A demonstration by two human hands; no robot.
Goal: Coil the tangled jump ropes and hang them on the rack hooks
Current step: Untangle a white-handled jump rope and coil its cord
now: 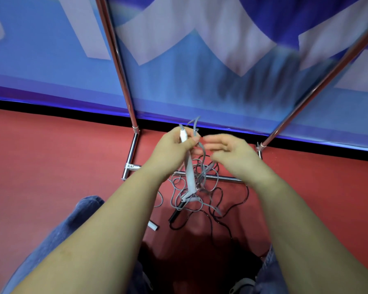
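My left hand (pixel 174 147) grips a white-grey jump rope handle (pixel 189 168) near its top end, where grey cord (pixel 196 124) loops out above my fingers. My right hand (pixel 229 151) hovers just to the right with loosely curled fingers, touching or nearly touching the grey cord; it is motion-blurred. Below, a tangle of grey rope (pixel 176 187) and black rope (pixel 219 209) lies on the red floor, with a black handle (pixel 175 213) and another white handle (pixel 153 225). The chrome rack (pixel 119 60) stands in front; its hooks are out of view.
The rack's two chrome uprights (pixel 319 81) rise to both sides, with a base crossbar (pixel 223 177) and left foot (pixel 130 158) on the red floor (pixel 51 155). A blue and white banner wall (pixel 200 49) stands behind. My blue-jeaned knees (pixel 72 219) are at the bottom.
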